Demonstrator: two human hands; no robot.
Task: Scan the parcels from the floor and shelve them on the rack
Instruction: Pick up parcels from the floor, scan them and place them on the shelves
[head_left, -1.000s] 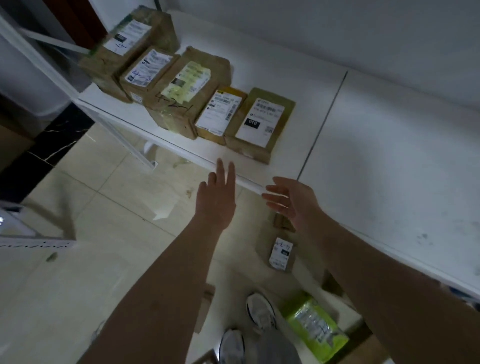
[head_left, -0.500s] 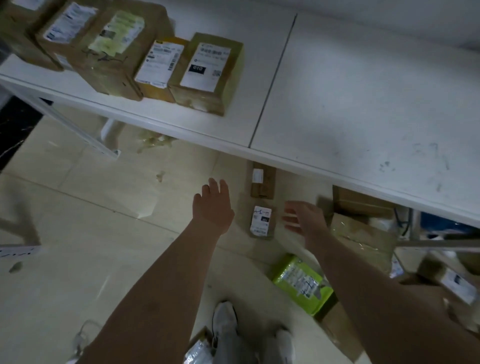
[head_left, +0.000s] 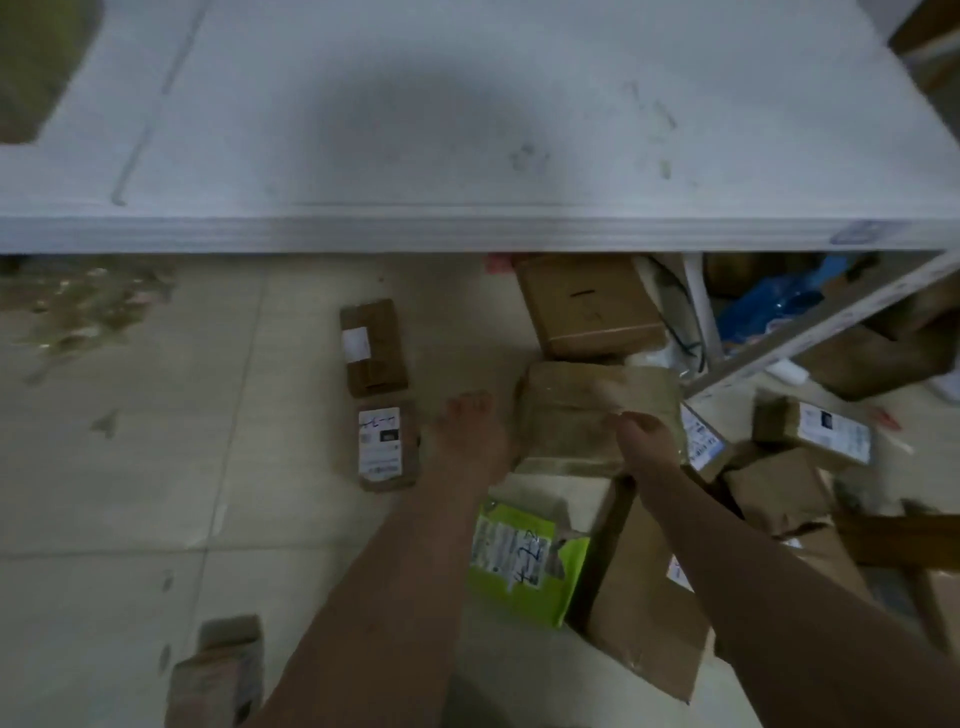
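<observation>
On floor below rack shelf | taped brown parcel at 12 o'clock from green mailer | left grip released, at parcel's 9 o'clock edge | right grip blurred, cannot tell | likely light, stiff, slick tape: clasp opposite sides

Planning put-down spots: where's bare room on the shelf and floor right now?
Shelf: bare right of its seam. Floor: bare tiles left of the labelled parcel, past the small box. Crowded: from the green mailer rightward, boxes overlap up to the rack leg.
</observation>
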